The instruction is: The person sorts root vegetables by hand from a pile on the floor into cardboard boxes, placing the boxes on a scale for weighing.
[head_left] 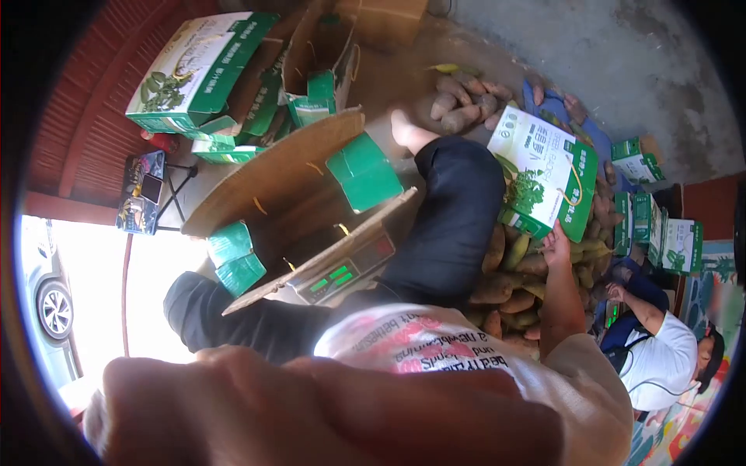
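My right hand (556,247) pinches the lower edge of a white and green printed carton (536,167) with a yellow cord handle. The carton lies tilted over a heap of long tubers (505,291). My left hand (334,408) is very near the camera along the bottom, large and blurred, its fingers bent together; what they hold, if anything, is hidden. Between my legs stands an open cardboard box (287,186) with green flaps. Beside its near edge, a scale display (332,279) shows green digits.
Printed cartons (202,70) stand at the upper left. A small stand (141,190) holds a phone. More tubers (466,101) lie at the upper middle. At the right, another person (664,357) sits near a second lit display (612,312) and several cartons (680,245).
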### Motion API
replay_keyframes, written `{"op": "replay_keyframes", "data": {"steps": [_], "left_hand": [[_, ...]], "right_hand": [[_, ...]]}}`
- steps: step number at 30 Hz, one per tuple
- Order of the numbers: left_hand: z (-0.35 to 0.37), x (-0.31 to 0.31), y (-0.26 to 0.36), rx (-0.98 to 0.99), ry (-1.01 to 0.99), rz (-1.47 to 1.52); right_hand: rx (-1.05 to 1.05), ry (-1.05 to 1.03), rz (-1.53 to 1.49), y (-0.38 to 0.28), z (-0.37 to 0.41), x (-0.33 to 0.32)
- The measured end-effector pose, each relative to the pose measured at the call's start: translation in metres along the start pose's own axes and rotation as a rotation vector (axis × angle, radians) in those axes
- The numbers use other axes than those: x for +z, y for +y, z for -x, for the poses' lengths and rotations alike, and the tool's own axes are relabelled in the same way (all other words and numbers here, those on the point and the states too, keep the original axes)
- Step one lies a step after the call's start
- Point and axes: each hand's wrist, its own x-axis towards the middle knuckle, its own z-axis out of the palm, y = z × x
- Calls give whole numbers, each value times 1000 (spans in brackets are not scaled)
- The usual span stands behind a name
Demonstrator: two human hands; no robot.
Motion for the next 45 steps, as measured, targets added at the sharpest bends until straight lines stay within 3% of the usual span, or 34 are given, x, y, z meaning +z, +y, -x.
{"op": "replay_keyframes", "data": {"steps": [7,14,17,20,21,26,30,34,39,41,43,44,45], "left_hand": [[29,27,8,13,-37,11],[53,54,7,39,-29,14],[54,53,6,40,-2,12],[49,44,3,26,27,21],[46,39,2,18,41,26],[29,15,0,-7,69,44],[19,-5,2,-35,89,49],[12,-26,5,-36,119,43],[15,-44,11,-46,155,38],[18,-48,13,-40,160,41],[20,-52,16,-40,163,42],[22,-53,17,-38,162,48],[23,-54,17,-38,159,50]], "right_hand": [[-148,138,183,-26,7,32],[-482,14,428,-102,0,91],[-495,-20,660,-146,-22,127],[-747,-157,833,-183,-31,174],[-680,-171,877,-198,-15,198],[-829,-249,976,-230,-5,283],[-809,-291,802,-208,-30,352],[-942,-128,989,-163,-50,435],[-1057,-30,992,-75,14,538],[-1030,-313,831,-13,18,557],[-701,-756,667,49,18,562],[-850,-836,953,54,25,555],[-585,-978,1066,41,43,548]]}}
